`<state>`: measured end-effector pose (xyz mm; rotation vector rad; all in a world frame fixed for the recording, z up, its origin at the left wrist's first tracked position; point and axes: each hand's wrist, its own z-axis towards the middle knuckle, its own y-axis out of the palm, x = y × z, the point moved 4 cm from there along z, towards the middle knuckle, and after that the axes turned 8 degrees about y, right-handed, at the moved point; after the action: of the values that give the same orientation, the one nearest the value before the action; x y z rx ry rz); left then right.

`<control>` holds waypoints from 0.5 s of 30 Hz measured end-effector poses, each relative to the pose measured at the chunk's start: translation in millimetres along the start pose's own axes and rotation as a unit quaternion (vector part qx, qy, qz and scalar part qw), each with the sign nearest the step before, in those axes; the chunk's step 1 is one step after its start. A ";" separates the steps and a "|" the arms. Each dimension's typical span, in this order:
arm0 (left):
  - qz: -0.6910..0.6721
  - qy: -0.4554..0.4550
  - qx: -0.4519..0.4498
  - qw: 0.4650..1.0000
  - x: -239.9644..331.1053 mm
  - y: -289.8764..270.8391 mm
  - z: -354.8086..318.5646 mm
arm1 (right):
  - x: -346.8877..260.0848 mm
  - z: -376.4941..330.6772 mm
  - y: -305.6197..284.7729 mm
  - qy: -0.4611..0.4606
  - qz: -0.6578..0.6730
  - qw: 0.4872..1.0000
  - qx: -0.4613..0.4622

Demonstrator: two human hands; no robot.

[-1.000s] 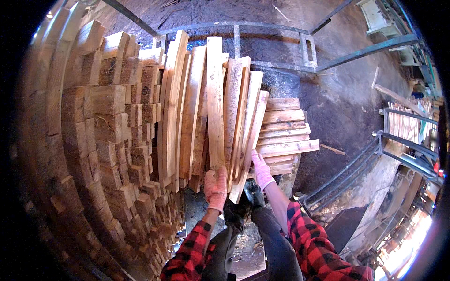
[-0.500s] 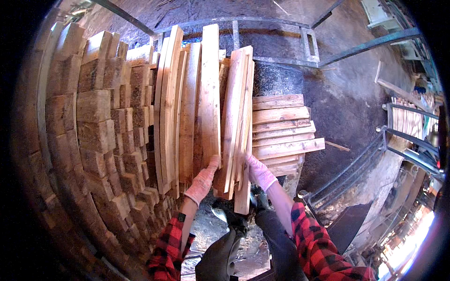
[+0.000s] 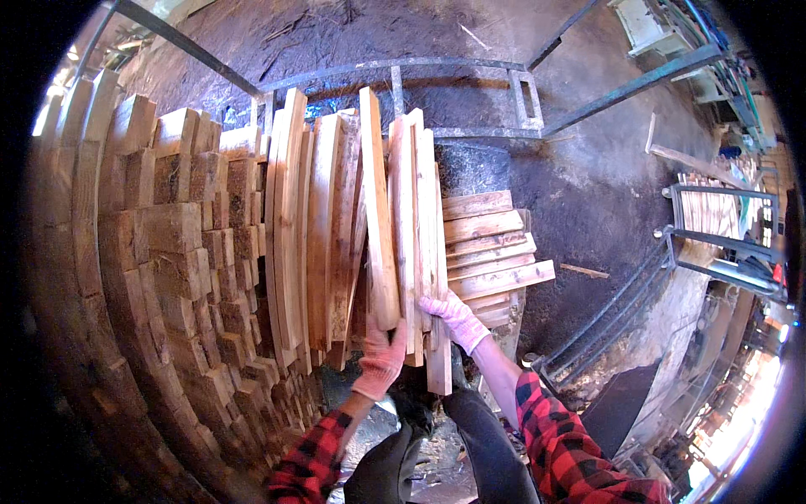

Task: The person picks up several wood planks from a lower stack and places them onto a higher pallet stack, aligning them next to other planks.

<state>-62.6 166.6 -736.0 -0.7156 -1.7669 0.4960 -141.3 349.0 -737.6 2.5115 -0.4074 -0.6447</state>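
Observation:
A bundle of long wooden boards (image 3: 411,227) stands on end in front of me, leaning against more upright boards (image 3: 315,244). My left hand (image 3: 382,357), in a pink glove, grips the lower end of one light board (image 3: 378,210) from underneath. My right hand (image 3: 453,317), also gloved, presses on the right side of the bundle near its lower end. Both red-and-black plaid sleeves rise from the bottom edge.
A tall stack of short timber blocks (image 3: 176,260) fills the left. Flat boards (image 3: 495,252) lie piled behind the bundle on the right. A metal frame (image 3: 470,92) sits on the dark ground, with metal racks (image 3: 714,227) of wood at far right.
The boards have swung more upright and closer together. My left hand has shifted right and lower under one board, while my right hand has stayed on the bundle's right side.

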 end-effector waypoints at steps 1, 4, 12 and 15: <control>0.006 0.047 -0.072 0.996 -3.6 -2.2 4.1 | -1.9 -0.4 -2.5 0.017 -0.024 1.000 -0.008; -0.216 0.124 -0.328 0.911 58.4 -43.9 81.7 | -6.7 -1.3 -22.8 -0.010 -0.060 0.998 0.004; -0.311 -0.163 -0.015 0.936 64.3 -23.0 152.9 | -17.7 3.2 5.0 -0.049 -0.082 0.993 0.072; -0.357 -0.177 -0.097 0.912 50.3 -31.9 125.6 | -30.1 -41.5 28.2 0.008 -0.003 1.000 0.007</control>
<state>-199.7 180.5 -717.9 -0.0645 -2.2781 -0.0615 -149.7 354.5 -680.0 2.5305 -0.4006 -0.6243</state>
